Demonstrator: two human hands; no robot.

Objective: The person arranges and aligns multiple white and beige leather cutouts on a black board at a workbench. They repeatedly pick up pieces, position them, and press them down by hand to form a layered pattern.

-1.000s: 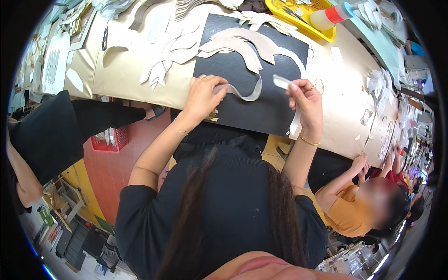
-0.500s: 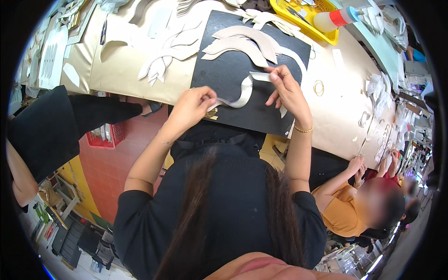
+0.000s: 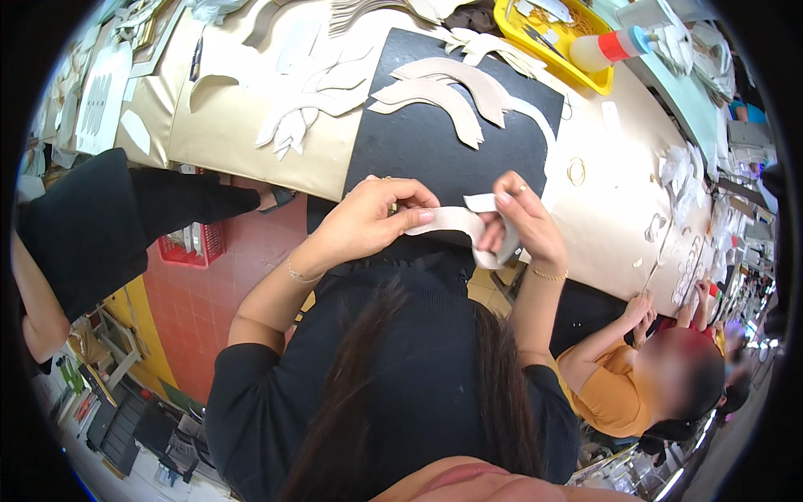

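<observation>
- The left hand (image 3: 381, 216) is pinching a pale strip (image 3: 452, 219) between thumb and fingers, the fingertips closing on it and the other fingers curling.
- The right hand (image 3: 531, 222) is gripping the strip near its other end between thumb and forefinger, the remaining fingers bending loosely; blur is hiding their exact contact.
- The pale strip is hanging between both hands, curving down into a loop beside the right fingers, near the close edge of a black mat (image 3: 401, 171).
- Curved beige pieces (image 3: 443, 96) are lying overlapped on the mat.
- The mat is resting on a gold-toned table (image 3: 606, 226).
- A yellow tray (image 3: 599, 82) is sitting beyond the mat, a red-banded bottle (image 3: 590, 52) leaning over it.
</observation>
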